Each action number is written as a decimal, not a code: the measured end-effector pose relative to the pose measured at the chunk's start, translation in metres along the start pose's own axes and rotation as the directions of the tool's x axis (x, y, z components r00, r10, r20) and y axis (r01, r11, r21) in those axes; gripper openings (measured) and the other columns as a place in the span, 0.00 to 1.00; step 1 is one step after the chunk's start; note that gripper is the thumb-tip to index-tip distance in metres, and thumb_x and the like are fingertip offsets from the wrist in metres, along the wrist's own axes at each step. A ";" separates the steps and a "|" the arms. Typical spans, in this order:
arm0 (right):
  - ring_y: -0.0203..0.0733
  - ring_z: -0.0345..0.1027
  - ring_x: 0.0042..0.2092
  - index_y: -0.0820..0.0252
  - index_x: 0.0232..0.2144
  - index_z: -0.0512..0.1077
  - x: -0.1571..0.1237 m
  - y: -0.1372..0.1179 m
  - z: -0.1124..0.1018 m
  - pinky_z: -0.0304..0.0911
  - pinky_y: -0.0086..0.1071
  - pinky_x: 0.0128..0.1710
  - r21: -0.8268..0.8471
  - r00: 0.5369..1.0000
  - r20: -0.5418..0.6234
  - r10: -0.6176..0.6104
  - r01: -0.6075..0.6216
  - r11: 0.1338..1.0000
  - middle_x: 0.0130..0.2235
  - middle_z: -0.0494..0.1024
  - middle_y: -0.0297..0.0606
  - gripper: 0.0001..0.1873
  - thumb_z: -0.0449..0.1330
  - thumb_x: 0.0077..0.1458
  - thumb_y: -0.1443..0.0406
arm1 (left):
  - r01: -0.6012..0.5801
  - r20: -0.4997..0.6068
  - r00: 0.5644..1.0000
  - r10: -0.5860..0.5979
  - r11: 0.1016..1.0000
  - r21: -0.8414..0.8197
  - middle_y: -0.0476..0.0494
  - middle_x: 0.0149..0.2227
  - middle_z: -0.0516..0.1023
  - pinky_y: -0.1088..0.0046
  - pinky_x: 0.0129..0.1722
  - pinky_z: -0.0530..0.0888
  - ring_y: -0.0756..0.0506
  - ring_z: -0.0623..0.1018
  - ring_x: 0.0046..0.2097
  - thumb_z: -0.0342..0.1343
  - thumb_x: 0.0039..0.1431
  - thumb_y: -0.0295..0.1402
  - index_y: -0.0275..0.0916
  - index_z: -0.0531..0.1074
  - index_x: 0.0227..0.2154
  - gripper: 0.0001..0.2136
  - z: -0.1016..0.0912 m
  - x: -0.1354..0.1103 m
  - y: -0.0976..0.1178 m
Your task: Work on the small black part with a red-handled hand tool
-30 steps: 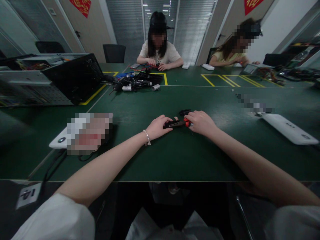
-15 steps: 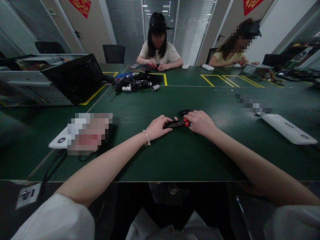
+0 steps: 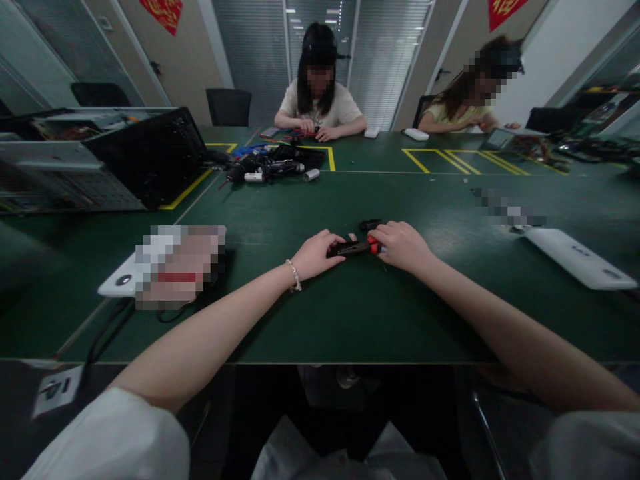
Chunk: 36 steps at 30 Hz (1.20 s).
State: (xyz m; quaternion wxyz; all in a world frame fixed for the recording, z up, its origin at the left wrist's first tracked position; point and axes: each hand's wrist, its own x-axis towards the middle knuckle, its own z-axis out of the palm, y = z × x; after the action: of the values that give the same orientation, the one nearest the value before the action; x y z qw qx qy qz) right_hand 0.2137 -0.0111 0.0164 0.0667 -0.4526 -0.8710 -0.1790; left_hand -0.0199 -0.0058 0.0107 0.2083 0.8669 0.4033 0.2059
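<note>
Near the middle of the green table, my right hand (image 3: 403, 243) is closed round the red handles of a pair of pliers (image 3: 356, 249). The dark jaws point left, toward my left hand (image 3: 316, 253). That hand, with a bracelet at its wrist, has its thumb and fingers closed on a small black piece (image 3: 334, 251), whose kind I cannot make out. The jaws lie against or right beside this piece; whether they grip it is unclear. Just beyond my right fingers lies another small black object (image 3: 370, 225).
An opened computer case (image 3: 55, 173) stands at the left. A heap of cables and tools (image 3: 275, 163), including a drill-like tool, lies farther back. White power banks (image 3: 580, 257) rest at right and, beside a blurred-out item, at left. Two people sit across the table (image 3: 310, 320).
</note>
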 end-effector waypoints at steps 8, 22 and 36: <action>0.46 0.63 0.39 0.63 0.41 0.71 0.000 -0.001 -0.002 0.52 0.35 0.36 -0.019 1.000 0.007 -0.003 0.003 1.000 0.39 0.74 0.45 0.17 0.52 0.48 0.67 | 0.008 0.012 1.000 -0.008 1.000 -0.008 0.44 0.38 0.68 0.69 0.37 0.70 0.48 0.70 0.36 0.57 0.51 0.34 0.37 0.68 0.43 0.16 -0.002 -0.001 0.002; 0.47 0.64 0.39 0.64 0.40 0.71 0.000 -0.002 -0.003 0.53 0.36 0.36 -0.040 1.000 0.006 -0.003 0.004 0.999 0.39 0.74 0.45 0.16 0.53 0.47 0.67 | 0.004 0.005 1.000 -0.004 1.000 -0.008 0.44 0.38 0.68 0.68 0.37 0.70 0.48 0.70 0.35 0.57 0.51 0.34 0.37 0.68 0.43 0.15 -0.001 0.000 0.001; 0.45 0.64 0.38 0.63 0.40 0.71 0.000 -0.002 -0.001 0.52 0.35 0.34 -0.014 0.999 0.033 0.020 -0.020 1.000 0.39 0.74 0.44 0.16 0.52 0.49 0.66 | -0.008 0.002 1.000 0.008 1.000 0.004 0.44 0.38 0.68 0.69 0.37 0.70 0.48 0.70 0.36 0.57 0.52 0.35 0.37 0.68 0.44 0.16 0.000 0.000 0.000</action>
State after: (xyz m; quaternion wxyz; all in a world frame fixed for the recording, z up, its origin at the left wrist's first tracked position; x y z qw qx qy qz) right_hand 0.2122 -0.0128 0.0169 0.0512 -0.4646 -0.8662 -0.1767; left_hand -0.0201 -0.0059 0.0104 0.2062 0.8690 0.4002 0.2053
